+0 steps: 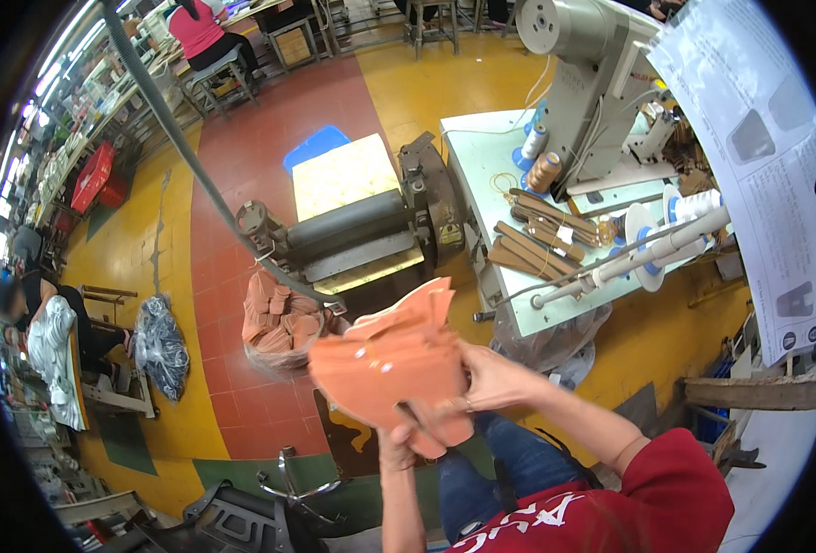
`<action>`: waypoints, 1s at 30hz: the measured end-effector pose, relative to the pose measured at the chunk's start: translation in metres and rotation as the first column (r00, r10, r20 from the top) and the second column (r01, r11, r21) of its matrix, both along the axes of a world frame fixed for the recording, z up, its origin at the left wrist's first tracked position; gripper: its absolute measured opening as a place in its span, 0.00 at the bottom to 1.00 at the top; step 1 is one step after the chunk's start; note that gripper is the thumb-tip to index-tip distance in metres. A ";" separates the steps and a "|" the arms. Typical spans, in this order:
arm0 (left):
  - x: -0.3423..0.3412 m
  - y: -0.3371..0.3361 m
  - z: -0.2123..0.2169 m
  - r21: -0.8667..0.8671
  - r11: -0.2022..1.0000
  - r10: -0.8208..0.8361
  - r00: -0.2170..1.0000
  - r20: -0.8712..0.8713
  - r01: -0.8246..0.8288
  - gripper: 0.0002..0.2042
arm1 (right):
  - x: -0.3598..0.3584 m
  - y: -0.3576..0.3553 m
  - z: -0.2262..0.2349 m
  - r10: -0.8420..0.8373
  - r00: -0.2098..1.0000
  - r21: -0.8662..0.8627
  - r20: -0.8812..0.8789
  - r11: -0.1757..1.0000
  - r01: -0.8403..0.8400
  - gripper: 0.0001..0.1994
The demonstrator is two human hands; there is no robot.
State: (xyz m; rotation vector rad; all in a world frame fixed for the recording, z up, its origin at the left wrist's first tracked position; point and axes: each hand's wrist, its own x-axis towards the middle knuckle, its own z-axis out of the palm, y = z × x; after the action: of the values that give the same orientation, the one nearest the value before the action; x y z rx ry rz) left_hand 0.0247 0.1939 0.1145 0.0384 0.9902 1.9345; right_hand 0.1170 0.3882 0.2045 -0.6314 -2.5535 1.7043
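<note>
Because the left hand (399, 442) and right hand (486, 378) pinch the fanned stack of orange leather pieces (390, 359) only at its lower edge, loose top pieces could slide to the floor (242, 396).

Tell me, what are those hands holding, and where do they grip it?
Both hands hold a stack of orange leather pieces. The left hand grips its lower edge from beneath; the right hand clasps its right side.

Left hand (397, 442) raised, grip closed; right hand (493, 376) clasping beside it
</note>
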 end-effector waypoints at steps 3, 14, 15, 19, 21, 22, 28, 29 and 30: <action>-0.022 -0.048 -0.027 0.092 0.996 0.012 0.999 0.053 -0.017 0.48 | -0.011 0.092 0.003 0.311 0.945 -0.016 -0.105 0.949 -0.314 0.27; 0.016 -0.157 -0.073 -0.132 0.978 0.192 0.941 0.280 -0.160 0.49 | -0.074 0.261 -0.139 -0.847 0.517 0.865 0.126 0.349 0.361 0.12; 0.021 -0.161 -0.073 -0.148 0.975 0.205 0.934 0.292 -0.168 0.49 | -0.068 0.259 -0.146 -0.864 0.489 0.845 0.116 0.345 0.408 0.11; 0.027 -0.168 -0.074 -0.185 0.966 0.232 0.918 0.323 -0.179 0.49 | -0.055 0.255 -0.156 -0.851 0.520 0.739 -0.076 0.302 0.602 0.10; 0.025 -0.166 -0.075 -0.193 0.966 0.230 0.915 0.332 -0.172 0.49 | -0.054 0.258 -0.157 -0.844 0.533 0.773 -0.066 0.295 0.561 0.10; 0.023 -0.164 -0.076 -0.199 0.966 0.226 0.913 0.339 -0.166 0.49 | -0.054 0.260 -0.157 -0.839 0.541 0.783 -0.060 0.297 0.547 0.10; 0.016 -0.156 -0.078 -0.186 0.972 0.204 0.913 0.353 -0.145 0.49 | -0.054 0.269 -0.164 -0.773 0.632 0.874 -0.048 0.274 0.402 0.10; 0.014 -0.156 -0.078 -0.187 0.972 0.200 0.914 0.354 -0.141 0.50 | -0.055 0.269 -0.163 -0.769 0.638 0.879 -0.033 0.281 0.384 0.10; 0.014 -0.155 -0.078 -0.186 0.973 0.196 0.913 0.358 -0.135 0.50 | -0.058 0.268 -0.159 -0.760 0.648 0.887 -0.040 0.271 0.374 0.10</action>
State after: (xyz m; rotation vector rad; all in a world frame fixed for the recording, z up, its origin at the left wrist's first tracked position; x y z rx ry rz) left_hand 0.0386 0.0386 0.0368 -0.5057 0.9036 1.9124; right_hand 0.0591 0.6559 0.0456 -1.6315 -2.3629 -0.0369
